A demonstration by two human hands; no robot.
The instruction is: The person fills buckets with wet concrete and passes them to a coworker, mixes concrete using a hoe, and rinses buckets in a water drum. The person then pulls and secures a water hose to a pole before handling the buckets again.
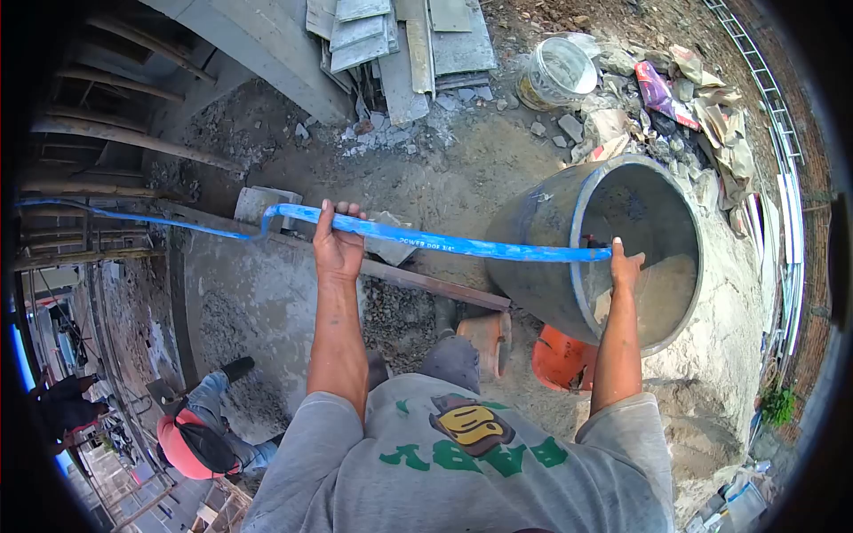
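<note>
A blue hose [462, 245] with white lettering stretches across the view between both hands. My left hand [339, 244] is wrapped round it near a bend, with the rest of the hose trailing off to the far left. At the hose's right end my right hand [625, 264] grips it, over the open mouth of a large grey cylindrical drum [542, 231] lying tilted. Pale material or liquid shows inside the drum. Below the hose lies a wooden plank [435, 289].
An orange container [562, 358] and an orange-brown bucket [486, 345] stand near my body. A white bucket [558, 73], torn bags [662, 93] and stacked slabs [360, 35] lie ahead. A person in red [197, 441] is at lower left, near bamboo poles [133, 140].
</note>
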